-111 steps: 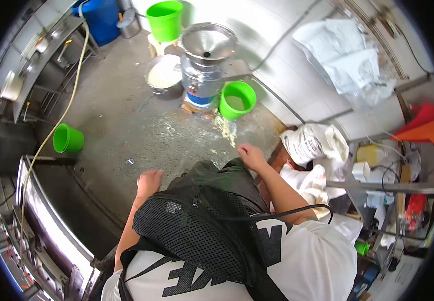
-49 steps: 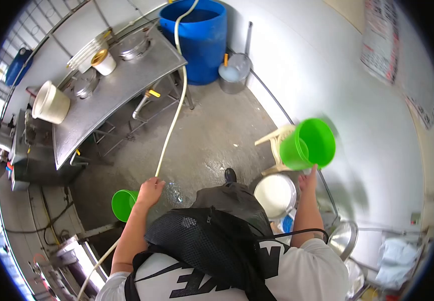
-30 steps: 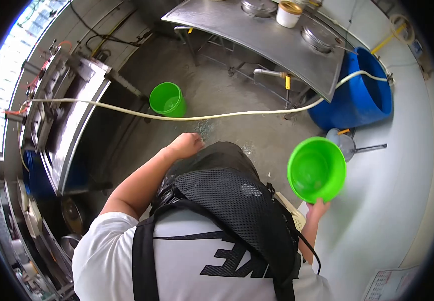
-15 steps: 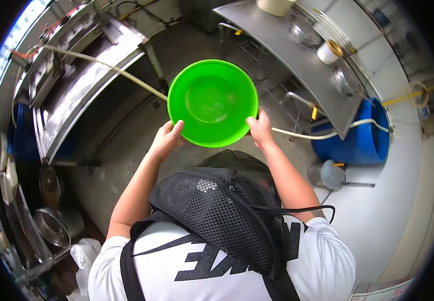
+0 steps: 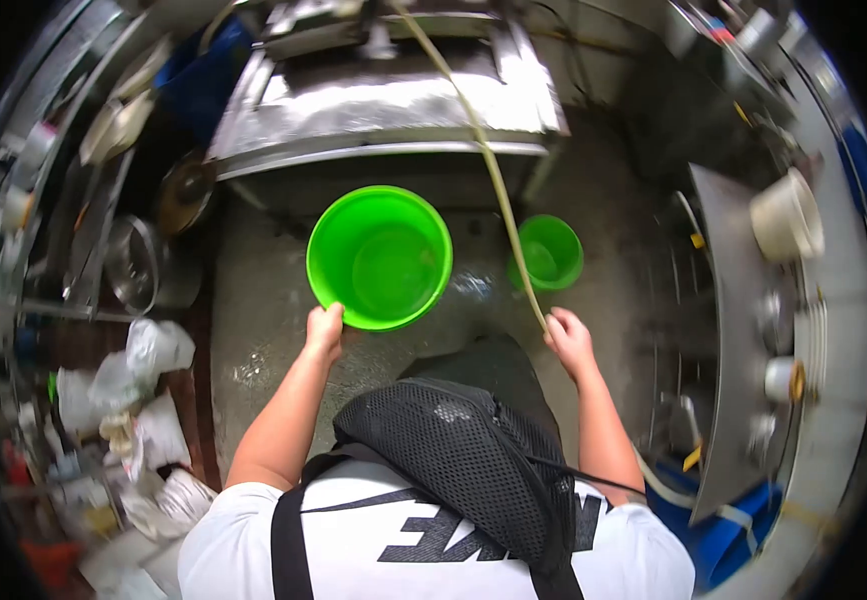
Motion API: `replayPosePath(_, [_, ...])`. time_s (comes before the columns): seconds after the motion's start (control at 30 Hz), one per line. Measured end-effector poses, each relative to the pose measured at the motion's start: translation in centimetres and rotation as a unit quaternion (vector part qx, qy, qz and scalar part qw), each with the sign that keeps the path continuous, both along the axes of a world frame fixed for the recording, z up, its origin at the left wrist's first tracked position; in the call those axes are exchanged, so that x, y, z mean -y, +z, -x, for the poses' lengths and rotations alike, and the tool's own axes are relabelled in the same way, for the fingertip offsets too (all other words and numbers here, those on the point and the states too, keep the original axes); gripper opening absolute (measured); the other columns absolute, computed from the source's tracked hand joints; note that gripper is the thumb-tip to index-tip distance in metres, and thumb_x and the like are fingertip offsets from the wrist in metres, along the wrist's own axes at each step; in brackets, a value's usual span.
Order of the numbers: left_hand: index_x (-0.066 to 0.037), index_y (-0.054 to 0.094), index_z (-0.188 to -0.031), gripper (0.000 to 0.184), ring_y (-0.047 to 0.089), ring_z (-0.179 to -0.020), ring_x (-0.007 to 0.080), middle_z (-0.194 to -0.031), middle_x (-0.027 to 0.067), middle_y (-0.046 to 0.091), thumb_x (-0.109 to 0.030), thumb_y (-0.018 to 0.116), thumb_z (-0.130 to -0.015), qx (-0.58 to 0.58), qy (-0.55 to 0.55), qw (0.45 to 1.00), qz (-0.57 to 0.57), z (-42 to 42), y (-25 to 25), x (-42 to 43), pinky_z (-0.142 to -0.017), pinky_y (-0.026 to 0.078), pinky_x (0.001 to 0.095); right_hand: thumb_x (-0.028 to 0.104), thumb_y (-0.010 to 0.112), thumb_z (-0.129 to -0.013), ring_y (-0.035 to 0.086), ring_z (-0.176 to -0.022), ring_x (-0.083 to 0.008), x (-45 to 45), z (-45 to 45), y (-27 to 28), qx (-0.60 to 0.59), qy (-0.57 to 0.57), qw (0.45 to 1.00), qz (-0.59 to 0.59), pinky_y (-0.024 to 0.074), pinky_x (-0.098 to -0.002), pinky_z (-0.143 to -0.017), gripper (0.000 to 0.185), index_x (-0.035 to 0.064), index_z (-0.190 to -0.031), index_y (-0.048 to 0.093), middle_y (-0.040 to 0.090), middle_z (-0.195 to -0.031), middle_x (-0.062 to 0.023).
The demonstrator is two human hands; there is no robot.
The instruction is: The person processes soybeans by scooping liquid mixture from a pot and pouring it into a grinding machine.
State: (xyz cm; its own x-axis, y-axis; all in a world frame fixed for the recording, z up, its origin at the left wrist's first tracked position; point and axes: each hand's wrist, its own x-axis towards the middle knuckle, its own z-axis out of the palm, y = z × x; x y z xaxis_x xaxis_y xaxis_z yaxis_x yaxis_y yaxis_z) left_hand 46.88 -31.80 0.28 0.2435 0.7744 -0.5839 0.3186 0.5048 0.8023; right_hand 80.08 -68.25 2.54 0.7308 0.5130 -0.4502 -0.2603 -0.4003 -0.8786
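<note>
L hand (image 5: 324, 333) grips the near rim of a large bright-green round plastic bucket (image 5: 380, 258), thumb over the edge; it's held up off the flr, mouth toward the camera, inside visible, no contents made out. R hand (image 5: 569, 343) is closed narrow on a long pale-yellow flexible hose (image 5: 498, 185), which runs from the far side, over a shiny steel worktable (image 5: 383, 115), down to the fingers. Hands well apart, bucket L, hose R.

Flr: grey concrete floor (image 5: 278, 400), wet w/ glossy patches nr the L arm and btwn the bucket and hose. A smaller green plastic bucket (image 5: 550, 252) stands upright on it, just R of the hose, nr the worktable.

R side of rm: long grey steel counter (image 5: 728, 350) w/ a cream plastic pail (image 5: 786, 215) toward its far end and a small white tub w/ orange-brown rim (image 5: 783, 380) nearer. Blue plastic barrel (image 5: 718, 535) at near R, partly hidden by the counter.

L side: metal shelving, blurred; round steel pot (image 5: 133, 265) by it, mouth tilted toward the camera. White plastic bags (image 5: 158, 347) and white sacks (image 5: 165, 500) bunched nr L, small items among them too blurred to ID.
</note>
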Motion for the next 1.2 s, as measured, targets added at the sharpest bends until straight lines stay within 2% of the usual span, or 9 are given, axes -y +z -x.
replayPosePath(0.07, [0.006,0.058,-0.131,0.039,0.073,-0.085,0.035,-0.112,0.0201,0.072,-0.017,0.054,-0.099,-0.057,0.119,0.989,0.066,2.4,0.9,-0.6,-0.066,0.061,0.0481,0.024,0.068,-0.101,0.059,-0.062,-0.0089,0.8,-2.2,-3.7,0.02,0.008,0.998,0.065,0.0474,-0.0248,-0.055,0.031,0.0005,-0.121,0.068,0.066,-0.087,-0.0029])
replayPosePath(0.2, [-0.006,0.053,-0.138,0.038,0.073,-0.08,0.0345,-0.113,0.0192,0.072,-0.019,0.051,-0.102,0.006,0.34,0.936,0.09,10.8,-5.4,-2.1,-0.056,0.059,0.0443,0.024,0.066,-0.101,0.06,-0.06,-0.0107,0.1,-7.7,-10.4,-0.003,0.046,0.991,0.127,0.0491,-0.026,-0.052,0.022,0.0024,-0.105,0.066,0.064,-0.081,-0.0025])
replayPosePath(0.33, [-0.007,0.057,-0.131,0.031,0.067,-0.058,0.0294,-0.101,0.018,0.072,-0.018,0.048,-0.103,-0.064,0.508,0.855,0.083,15.2,-1.5,0.2,-0.043,0.051,0.0356,0.023,0.066,-0.101,0.06,-0.058,-0.0118,-8.8,-11.6,-9.2,-0.015,0.135,0.977,0.166,0.0493,-0.0267,-0.051,0.02,0.0031,-0.099,0.064,0.065,-0.08,-0.0037])
replayPosePath(0.4, [-0.006,0.057,-0.129,0.03,0.065,-0.056,0.0286,-0.098,0.018,0.072,-0.018,0.049,-0.103,-0.052,0.547,0.831,0.08,18.6,-1.8,1.2,-0.042,0.051,0.0356,0.025,0.067,-0.099,0.067,-0.062,-0.0153,-14.7,-12.9,-8.5,0.02,0.208,0.965,0.16,0.0552,-0.0311,-0.057,0.024,0.0017,-0.095,0.067,0.068,-0.077,-0.0071])
replayPosePath(0.6, [-0.001,0.059,-0.121,0.027,0.065,-0.057,0.0265,-0.092,0.0174,0.071,-0.02,0.049,-0.104,0.009,0.646,0.759,0.078,21.9,-3.3,1.2,-0.046,0.053,0.0371,0.025,0.066,-0.102,0.062,-0.064,-0.0129,-35.1,-8.9,-3.8,-0.019,0.279,0.957,0.076,0.0528,-0.0277,-0.056,0.02,0.0054,-0.104,0.063,0.064,-0.082,-0.003])
replayPosePath(0.87, [-0.002,0.062,-0.117,0.028,0.067,-0.063,0.026,-0.092,0.0155,0.073,-0.025,0.051,-0.106,0.087,0.618,0.775,0.099,29.7,-5.4,-8.4,-0.052,0.055,0.0395,0.025,0.065,-0.101,0.066,-0.065,-0.0129,-56.4,6.8,-2.4,0.055,0.436,0.893,0.095,0.054,-0.0294,-0.057,0.025,0.0042,-0.114,0.068,0.068,-0.085,-0.0046])
replayPosePath(1.07, [0.011,0.064,-0.107,0.028,0.065,-0.05,0.0238,-0.083,0.0183,0.071,-0.013,0.056,-0.096,0.033,0.525,0.85,0.002,32.7,-1.9,-21.7,-0.038,0.051,0.0335,0.03,0.066,-0.098,0.065,-0.066,-0.0125,-71.4,21.7,-1.2,0.171,0.567,0.806,0.009,0.0533,-0.0312,-0.06,0.024,0.0067,-0.103,0.069,0.064,-0.072,-0.0012])
replayPosePath(1.13, [0.013,0.064,-0.103,0.028,0.067,-0.053,0.0231,-0.082,0.0183,0.072,-0.014,0.06,-0.095,-0.005,0.511,0.859,-0.024,32.1,1.6,-26.1,-0.04,0.053,0.034,0.041,0.071,-0.095,0.075,-0.093,-0.0252,-76.9,26.2,-0.6,0.234,0.668,0.706,0.023,0.0582,-0.0388,-0.083,0.056,0.0,-0.133,0.065,0.076,-0.103,-0.0158])
replayPosePath(1.2, [0.012,0.064,-0.102,0.028,0.068,-0.055,0.0225,-0.084,0.0185,0.072,-0.014,0.06,-0.095,-0.033,0.497,0.866,-0.028,31.8,4.1,-30.0,-0.041,0.054,0.0335,0.049,0.072,-0.095,0.072,-0.105,-0.0295,-79.8,31.1,1.0,0.177,0.651,0.738,-0.022,0.0569,-0.0398,-0.091,0.067,0.0002,-0.14,0.06,0.075,-0.108,-0.0189])
